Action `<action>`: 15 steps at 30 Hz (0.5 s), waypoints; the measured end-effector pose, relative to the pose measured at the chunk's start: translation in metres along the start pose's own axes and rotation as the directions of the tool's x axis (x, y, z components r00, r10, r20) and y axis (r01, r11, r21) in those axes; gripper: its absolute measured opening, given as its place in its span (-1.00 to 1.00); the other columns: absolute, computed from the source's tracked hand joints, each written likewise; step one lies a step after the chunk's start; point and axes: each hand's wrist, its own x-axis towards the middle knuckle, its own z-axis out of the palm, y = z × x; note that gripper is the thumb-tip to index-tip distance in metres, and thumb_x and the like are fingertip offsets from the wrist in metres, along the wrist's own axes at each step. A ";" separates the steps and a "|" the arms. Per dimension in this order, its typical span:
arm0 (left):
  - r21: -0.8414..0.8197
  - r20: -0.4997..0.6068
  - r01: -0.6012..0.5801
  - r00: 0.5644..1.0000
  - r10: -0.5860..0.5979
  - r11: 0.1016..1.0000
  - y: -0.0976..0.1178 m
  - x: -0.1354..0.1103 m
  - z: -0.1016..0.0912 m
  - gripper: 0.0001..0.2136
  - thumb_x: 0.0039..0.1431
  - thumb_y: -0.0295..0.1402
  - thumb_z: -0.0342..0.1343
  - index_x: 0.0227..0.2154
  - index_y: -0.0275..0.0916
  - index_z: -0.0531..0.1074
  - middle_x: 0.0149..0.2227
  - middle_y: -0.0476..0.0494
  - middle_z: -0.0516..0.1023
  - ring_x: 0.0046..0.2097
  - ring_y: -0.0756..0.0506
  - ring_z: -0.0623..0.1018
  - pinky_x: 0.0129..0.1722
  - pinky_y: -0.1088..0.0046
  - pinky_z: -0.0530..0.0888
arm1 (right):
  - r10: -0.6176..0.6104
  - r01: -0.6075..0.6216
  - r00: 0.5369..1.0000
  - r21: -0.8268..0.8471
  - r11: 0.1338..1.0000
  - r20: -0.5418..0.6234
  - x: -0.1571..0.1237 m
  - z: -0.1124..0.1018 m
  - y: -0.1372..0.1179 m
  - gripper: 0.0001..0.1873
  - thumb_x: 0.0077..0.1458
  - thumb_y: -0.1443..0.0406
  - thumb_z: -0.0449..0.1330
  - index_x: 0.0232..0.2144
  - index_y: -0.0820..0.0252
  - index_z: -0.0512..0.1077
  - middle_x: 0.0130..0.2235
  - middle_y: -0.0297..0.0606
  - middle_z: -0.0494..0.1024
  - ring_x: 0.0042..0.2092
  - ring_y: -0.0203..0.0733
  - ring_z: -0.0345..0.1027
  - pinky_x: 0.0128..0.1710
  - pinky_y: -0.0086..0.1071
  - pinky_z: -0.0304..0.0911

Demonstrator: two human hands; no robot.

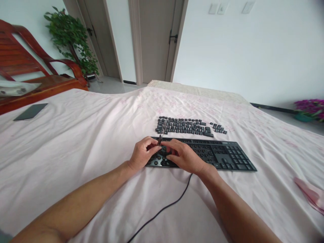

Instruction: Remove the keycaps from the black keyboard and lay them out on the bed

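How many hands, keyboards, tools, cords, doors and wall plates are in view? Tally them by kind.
Hands: 2
Keyboard: 1
Tool: 1
Cord: 1
Doors: 2
Wall plates: 3
Total: 10

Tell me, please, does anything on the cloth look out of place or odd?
Yes. Much of the keyboard shows bare sockets, while its number pad has keys. Loose keys lie in rough rows on the cloth, just beyond the keyboard, which looks odd because keys normally sit in place.
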 end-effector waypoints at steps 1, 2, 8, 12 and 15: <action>-0.007 -0.004 0.016 1.000 -0.016 1.000 -0.001 0.000 0.000 -0.85 0.11 -0.28 0.20 -0.39 -0.27 0.46 -0.40 -0.03 0.45 -0.38 0.01 0.44 -0.36 0.52 0.39 | -0.011 0.012 1.000 -0.028 1.000 0.017 0.000 -0.002 -0.001 -0.42 -0.01 0.50 0.19 0.07 0.01 0.38 -0.29 -0.34 0.43 -0.34 -0.30 0.32 -0.28 -0.39 0.27; -0.013 -0.010 0.029 1.000 -0.030 0.999 -0.001 0.000 0.000 -0.85 0.11 -0.28 0.20 -0.39 -0.27 0.45 -0.41 -0.03 0.45 -0.39 0.01 0.44 -0.36 0.52 0.39 | -0.014 0.015 1.000 -0.045 0.999 0.025 0.000 -0.004 -0.002 -0.40 -0.01 0.49 0.20 0.10 0.00 0.37 -0.29 -0.34 0.43 -0.32 -0.29 0.32 -0.27 -0.39 0.27; -0.161 -0.078 0.168 0.980 -0.182 0.973 -0.004 0.005 -0.001 -0.80 0.11 -0.23 0.17 -0.33 -0.28 0.46 -0.32 -0.09 0.56 -0.31 -0.02 0.51 -0.27 0.50 0.43 | 0.002 0.002 0.997 -0.057 0.998 0.073 0.003 -0.001 -0.004 -0.62 0.03 0.44 0.24 -0.07 0.05 0.50 -0.29 -0.32 0.50 -0.30 -0.27 0.36 -0.24 -0.41 0.27; -0.278 -0.086 0.221 0.963 -0.254 0.935 -0.007 0.008 -0.002 -0.78 0.09 -0.22 0.18 -0.31 -0.28 0.46 -0.29 -0.11 0.58 -0.28 -0.04 0.53 -0.26 0.50 0.45 | -0.081 0.090 0.978 -0.037 0.995 0.192 0.006 0.004 -0.003 -0.82 0.05 0.41 0.26 -0.28 0.09 0.57 -0.28 -0.32 0.53 -0.22 -0.25 0.39 -0.18 -0.43 0.27; -0.263 -0.060 0.228 0.966 -0.252 0.937 -0.008 0.009 -0.002 -0.78 0.09 -0.22 0.19 -0.31 -0.29 0.48 -0.30 -0.11 0.58 -0.30 -0.03 0.53 -0.27 0.50 0.45 | -0.105 0.118 0.969 -0.048 0.992 0.223 0.008 0.005 -0.005 -0.88 0.04 0.42 0.27 -0.36 0.12 0.56 -0.32 -0.35 0.53 -0.24 -0.27 0.39 -0.21 -0.45 0.26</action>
